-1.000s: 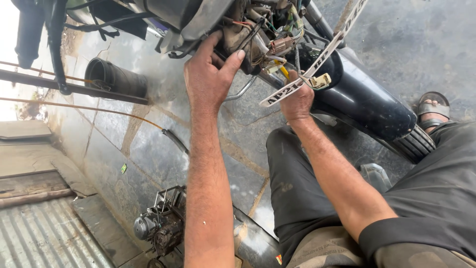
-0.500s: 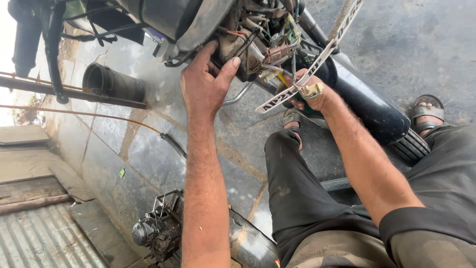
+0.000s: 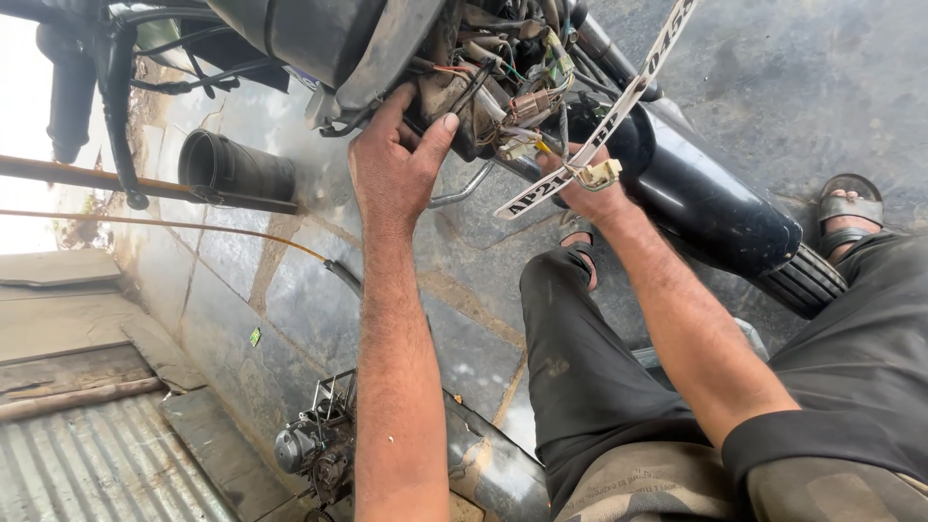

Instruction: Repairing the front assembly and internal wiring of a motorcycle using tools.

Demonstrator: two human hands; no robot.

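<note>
1. Grey stone paving (image 3: 319,319), stained and damp, fills the ground below me, with a corrugated metal sheet (image 3: 87,464) at the lower left.
2. I see a motorcycle's front end (image 3: 406,48) hanging across the top of the view, its black shell above a tangle of exposed wiring (image 3: 527,92).
3. My left hand (image 3: 391,169) reaches up and grips the underside of the wiring housing, thumb on one side and fingers curled round the other edge.
4. My right hand (image 3: 590,193) sits just beside the wiring, partly behind a white number plate (image 3: 599,116) that slants across it. I cannot tell whether it is closed on anything, though a pale plastic connector (image 3: 599,174) lies right against it.
5. The black front mudguard (image 3: 715,208) and ribbed tyre (image 3: 797,280) run down to the right, close to my right forearm.
6. My sandalled foot (image 3: 851,217) rests on the ground at the far right, near the tyre.
7. A black rubber hose section (image 3: 237,169) lies on the paving to the left, well apart from both hands.
8. A small engine (image 3: 314,449) stands on the ground near my left elbow.
</note>
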